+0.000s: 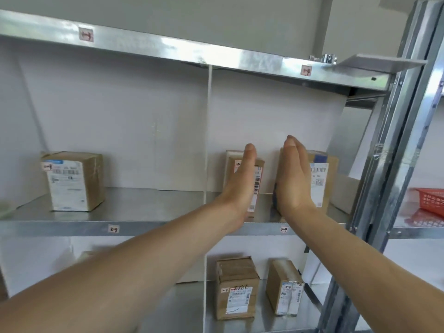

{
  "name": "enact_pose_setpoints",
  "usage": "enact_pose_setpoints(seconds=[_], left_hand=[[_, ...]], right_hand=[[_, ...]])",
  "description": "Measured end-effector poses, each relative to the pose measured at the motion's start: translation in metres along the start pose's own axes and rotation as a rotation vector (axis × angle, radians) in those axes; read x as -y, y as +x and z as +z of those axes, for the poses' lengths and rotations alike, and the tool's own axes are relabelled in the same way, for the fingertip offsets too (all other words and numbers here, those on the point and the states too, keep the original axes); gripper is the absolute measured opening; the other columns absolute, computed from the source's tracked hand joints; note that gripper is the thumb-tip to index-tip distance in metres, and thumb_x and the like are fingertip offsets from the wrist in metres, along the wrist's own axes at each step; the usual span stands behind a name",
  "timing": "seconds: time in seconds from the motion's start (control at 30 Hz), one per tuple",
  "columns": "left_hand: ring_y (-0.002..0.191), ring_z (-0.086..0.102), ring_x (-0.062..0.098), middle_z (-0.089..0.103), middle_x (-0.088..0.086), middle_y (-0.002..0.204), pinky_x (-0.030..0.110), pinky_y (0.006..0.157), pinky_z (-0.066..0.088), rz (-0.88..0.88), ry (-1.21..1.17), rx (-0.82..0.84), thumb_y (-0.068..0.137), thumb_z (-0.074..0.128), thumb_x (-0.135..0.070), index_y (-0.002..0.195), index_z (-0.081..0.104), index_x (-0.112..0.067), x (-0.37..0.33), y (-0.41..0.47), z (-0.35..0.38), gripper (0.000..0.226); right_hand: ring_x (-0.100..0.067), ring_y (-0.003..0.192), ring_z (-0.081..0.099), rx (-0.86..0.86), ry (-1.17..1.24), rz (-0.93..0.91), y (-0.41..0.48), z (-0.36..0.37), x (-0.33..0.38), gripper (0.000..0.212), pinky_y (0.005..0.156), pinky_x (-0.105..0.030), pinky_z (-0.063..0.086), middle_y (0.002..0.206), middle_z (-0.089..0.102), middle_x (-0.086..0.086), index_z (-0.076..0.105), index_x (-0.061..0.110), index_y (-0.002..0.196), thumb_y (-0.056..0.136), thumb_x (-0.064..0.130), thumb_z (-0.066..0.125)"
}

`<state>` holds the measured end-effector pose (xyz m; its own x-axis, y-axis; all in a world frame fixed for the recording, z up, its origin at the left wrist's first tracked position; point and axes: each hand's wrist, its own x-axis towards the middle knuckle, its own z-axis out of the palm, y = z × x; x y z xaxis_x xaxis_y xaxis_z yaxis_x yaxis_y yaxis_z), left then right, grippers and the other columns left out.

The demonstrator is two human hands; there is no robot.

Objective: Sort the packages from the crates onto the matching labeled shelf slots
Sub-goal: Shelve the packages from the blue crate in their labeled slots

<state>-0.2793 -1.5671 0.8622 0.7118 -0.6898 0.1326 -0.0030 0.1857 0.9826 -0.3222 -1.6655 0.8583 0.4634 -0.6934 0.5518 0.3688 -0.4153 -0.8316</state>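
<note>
**Five packages shelved; both hands flat and empty at the right middle slot**

Both arms reach forward to the centre of the view. The left hand (240, 186) and right hand (294, 181) are held flat with straight fingers, palms facing each other, apart with a gap between them, gripping nothing. The left hand lies in front of the narrow package (259, 179) and the right hand in front of the broad package (322, 179) just beside it at three o'clock. Whether either palm presses cardboard I cannot tell.

Both boxes stand upright on the middle shelf (168, 228), above the slot label (284, 229) that reads as 2-4. My guess is that they are being squared up rather than lifted.

As for progress, a lone package (74, 181) stands at nine o'clock in the neighbouring slot, and two lower packages (236, 287) stand at six o'clock on the shelf below; so five are shelved in view. How many remain I cannot say, since no loaded crate shows.

Around the hands, a white divider (208, 131) rises at the left hand's nine o'clock and limits any sideways slide; a steel upright (394, 164) stands at three o'clock; beyond it lies a red mesh basket (430, 200) (its contents are hidden).
</note>
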Motion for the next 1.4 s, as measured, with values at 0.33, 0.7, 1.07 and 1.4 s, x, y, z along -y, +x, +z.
enact_pose_setpoints(seconds=[0.33, 0.7, 1.07, 1.4], left_hand=[[0.152, 0.022, 0.018, 0.023, -0.013, 0.165, 0.061, 0.119, 0.017, 0.057, 0.096, -0.184, 0.091, 0.014, -0.079, 0.158, 0.024, -0.039, -0.036, -0.048, -0.069, 0.079], [0.154, 0.016, 0.022, 0.017, -0.008, 0.167, 0.058, 0.121, 0.012, 0.077, 0.234, -0.726, 0.093, 0.014, -0.079, 0.159, 0.021, -0.040, -0.043, -0.119, -0.151, 0.077], [0.155, 0.010, 0.032, 0.011, -0.003, 0.169, 0.065, 0.119, 0.014, 0.017, 0.237, -1.159, 0.086, 0.017, -0.087, 0.159, 0.017, -0.041, -0.023, -0.237, -0.240, 0.087], [0.153, 0.019, 0.028, 0.022, 0.000, 0.166, 0.059, 0.120, 0.011, -0.001, 0.190, -1.405, 0.100, 0.013, -0.068, 0.159, 0.025, -0.028, -0.006, -0.346, -0.330, 0.072]], right_hand=[[-0.005, 0.139, 0.040, 0.238, 0.206, -0.021, -0.033, 0.085, 0.029, 0.052, 0.115, -0.032, 0.027, 0.153, 0.042, 0.021, 0.037, 0.051, 0.138, 0.088, 0.065, 0.030], [0.001, 0.134, 0.050, 0.631, 0.524, 0.097, -0.083, 0.176, 0.048, 0.049, 0.113, -0.034, 0.035, 0.145, 0.053, 0.017, 0.048, 0.045, 0.130, 0.085, 0.062, 0.042], [0.000, 0.125, 0.049, 1.014, 0.607, 0.148, -0.190, 0.260, 0.059, 0.044, 0.114, -0.036, 0.032, 0.124, 0.055, 0.028, 0.050, 0.049, 0.120, 0.083, 0.069, 0.038], [0.003, 0.115, 0.048, 1.190, 0.598, 0.198, -0.289, 0.355, 0.072, 0.028, 0.099, -0.028, 0.032, 0.121, 0.046, 0.029, 0.038, 0.048, 0.128, 0.104, 0.061, 0.035]])
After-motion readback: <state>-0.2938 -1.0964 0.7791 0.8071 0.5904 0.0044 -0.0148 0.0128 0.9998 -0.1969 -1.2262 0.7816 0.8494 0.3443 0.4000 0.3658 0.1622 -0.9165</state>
